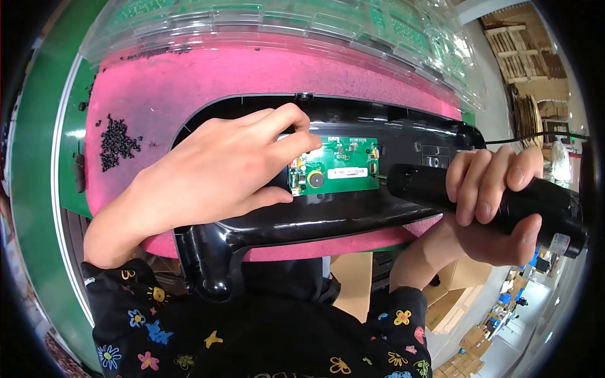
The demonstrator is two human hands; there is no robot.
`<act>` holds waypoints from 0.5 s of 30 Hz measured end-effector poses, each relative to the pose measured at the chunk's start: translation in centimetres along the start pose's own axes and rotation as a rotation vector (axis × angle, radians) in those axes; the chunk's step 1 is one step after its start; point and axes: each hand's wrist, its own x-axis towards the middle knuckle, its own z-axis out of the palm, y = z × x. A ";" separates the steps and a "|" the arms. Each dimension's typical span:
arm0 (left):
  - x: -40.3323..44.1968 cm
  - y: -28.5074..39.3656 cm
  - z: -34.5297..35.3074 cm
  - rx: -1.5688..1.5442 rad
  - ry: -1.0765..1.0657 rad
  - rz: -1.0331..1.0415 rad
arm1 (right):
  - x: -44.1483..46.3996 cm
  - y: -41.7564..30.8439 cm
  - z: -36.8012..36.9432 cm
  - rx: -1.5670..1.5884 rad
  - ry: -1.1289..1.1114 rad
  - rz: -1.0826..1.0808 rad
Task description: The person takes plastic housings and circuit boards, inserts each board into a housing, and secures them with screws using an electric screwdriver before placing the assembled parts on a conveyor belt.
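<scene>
A green circuit board point(343, 165) with a white label and a round buzzer lies inside a long glossy black plastic housing point(315, 217). My left hand point(233, 160) reaches over the board's left end, its fingers bent at the upper edge and its thumb by the lower left corner. Wrapped around a thick black electric screwdriver point(416, 184) are the fingers of my right hand point(495, 195). The screwdriver lies nearly level, and its thin bit meets the board's right edge. My left palm and fingers hide the left part of the housing.
Under the housing is a pink mat point(252, 69). A pile of small black screws point(118, 143) lies on its left side. Clear plastic trays point(283, 28) holding green boards stand at the back. A black cord point(535, 134) runs off to the right, and cardboard boxes point(463, 283) sit below.
</scene>
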 end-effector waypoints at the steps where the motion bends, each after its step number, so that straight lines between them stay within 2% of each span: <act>1: 0.0 0.0 0.0 0.004 -0.002 -0.004 | 0.0 0.1 0.1 -0.002 -0.010 0.001; 7: 0.0 0.3 0.2 0.034 0.016 0.005 | 0.5 0.1 0.7 -0.019 -0.091 0.095; 15: -0.1 0.3 0.1 0.056 0.018 0.034 | 0.3 0.2 1.7 -0.038 -0.045 0.140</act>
